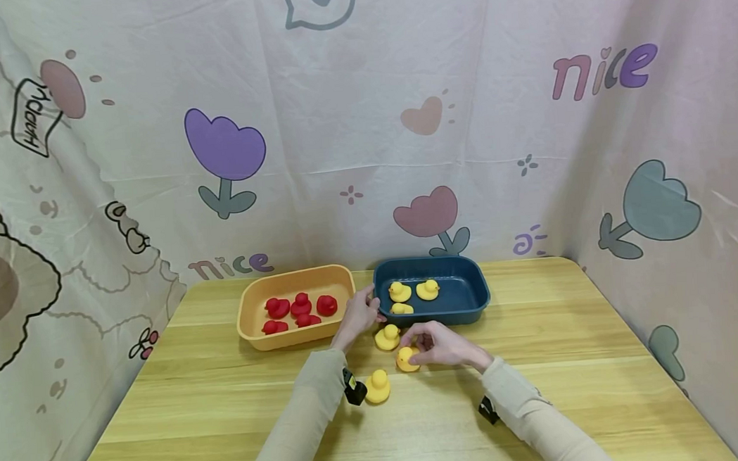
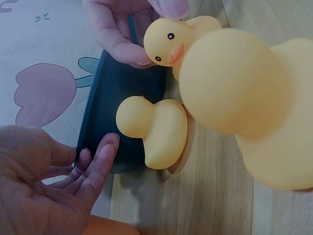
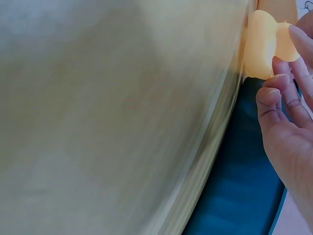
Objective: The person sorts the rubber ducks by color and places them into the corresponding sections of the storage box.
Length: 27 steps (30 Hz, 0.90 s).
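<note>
At the left end of the blue tray (image 1: 465, 296), my left hand (image 1: 358, 314) grips the wall by the front corner, its fingers around the edge in the left wrist view. My right hand (image 1: 442, 344) pinches a yellow rubber duck (image 1: 405, 361) by the head, in front of the tray. The left wrist view shows the held duck's face (image 2: 164, 41) between thumb and finger. Two more yellow ducks stand on the table: one (image 1: 387, 338) close to the tray's front, another (image 1: 378, 387) beside my left wrist. Three yellow ducks (image 1: 427, 290) are inside the blue tray.
Left of the blue tray stands a yellow-orange tray (image 1: 268, 343) with several red ducks (image 1: 301, 306) in it. Both trays sit at the back of the wooden table (image 1: 183, 411), close to a printed curtain (image 1: 337, 119). My left forearm lies between the yellow-orange tray and the loose ducks.
</note>
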### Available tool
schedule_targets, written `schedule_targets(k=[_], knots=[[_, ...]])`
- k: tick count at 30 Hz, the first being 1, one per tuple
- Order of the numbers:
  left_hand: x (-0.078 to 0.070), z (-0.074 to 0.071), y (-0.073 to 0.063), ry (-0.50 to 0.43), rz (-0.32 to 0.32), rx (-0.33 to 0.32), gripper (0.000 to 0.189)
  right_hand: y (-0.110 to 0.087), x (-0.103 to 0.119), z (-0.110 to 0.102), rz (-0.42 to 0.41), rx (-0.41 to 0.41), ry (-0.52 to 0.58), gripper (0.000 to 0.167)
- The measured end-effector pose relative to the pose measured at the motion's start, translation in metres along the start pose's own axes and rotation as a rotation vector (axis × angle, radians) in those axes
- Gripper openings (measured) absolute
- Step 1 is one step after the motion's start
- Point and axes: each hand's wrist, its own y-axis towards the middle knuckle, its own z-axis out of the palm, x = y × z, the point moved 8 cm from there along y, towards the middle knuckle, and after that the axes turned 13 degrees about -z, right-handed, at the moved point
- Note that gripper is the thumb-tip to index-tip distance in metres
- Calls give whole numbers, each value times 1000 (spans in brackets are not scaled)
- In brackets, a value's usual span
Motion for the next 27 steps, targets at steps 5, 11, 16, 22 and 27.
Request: schedule_targets(k=[5,11,16,22,27], knots=[[0,0,0,3,-3,0,50,-1,1,-1,18,-12,13,25],[1,0,0,-1,-14,2,50,-2,0,-4,20,-45,31,25],[2,1,1,5,-7,0,50,-3,3,-6,-21,-77,31,24],[1,1,0,3,2,-3,50,-5,6,-12,-35,-137,63,24],[-1,1,-2,6,-3,-6,50,-6,11,-16,-73,-184,80,24]])
